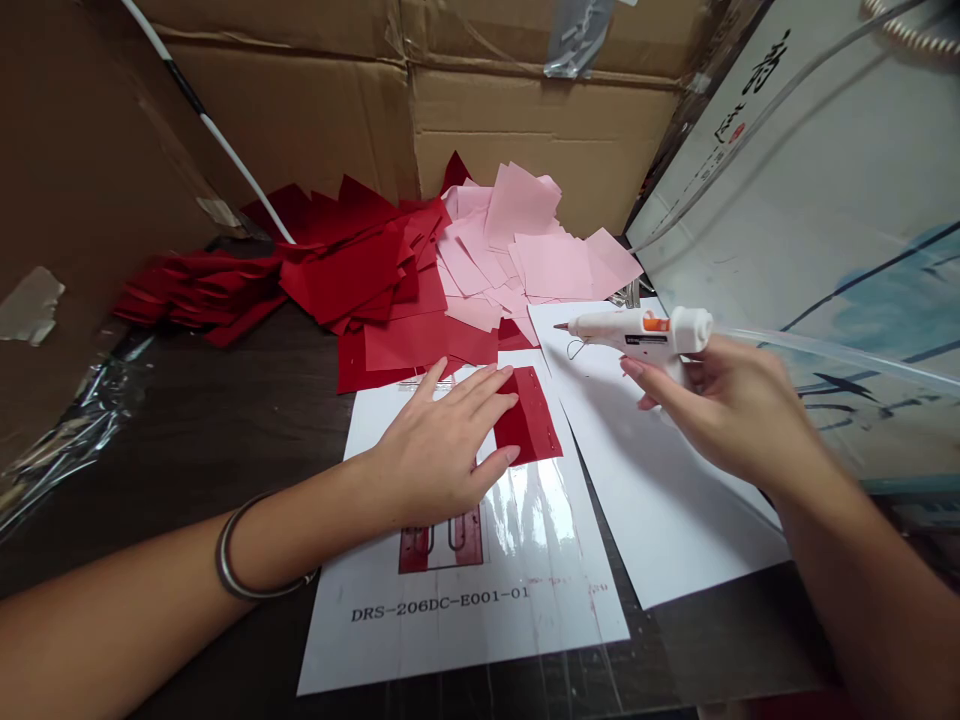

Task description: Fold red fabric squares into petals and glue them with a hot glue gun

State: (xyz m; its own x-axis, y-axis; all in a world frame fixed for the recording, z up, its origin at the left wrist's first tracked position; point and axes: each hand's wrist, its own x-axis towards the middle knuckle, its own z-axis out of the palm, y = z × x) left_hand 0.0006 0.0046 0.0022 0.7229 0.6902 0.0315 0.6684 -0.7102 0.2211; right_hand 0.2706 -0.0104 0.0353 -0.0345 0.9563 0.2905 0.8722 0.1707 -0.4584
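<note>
My left hand (446,445) lies flat with its fingers spread over a glossy printed sheet (450,650), its fingertips at the left edge of a red fabric piece (534,415). Small dots run along that piece's right side. In my right hand (720,405) is a white glue gun (660,335), its metal tip pointing left above a blank white sheet (637,480). A thin wire loop shows just under the nozzle. Part of the sheet's printed picture is hidden by my left hand.
Behind my hands are heaps of red pieces (345,270) and pink pieces (517,240). Cardboard walls (540,130) stand at the back and left. A painted white panel (825,200) and a cable are at the right, with crinkled clear plastic (82,425) at the left.
</note>
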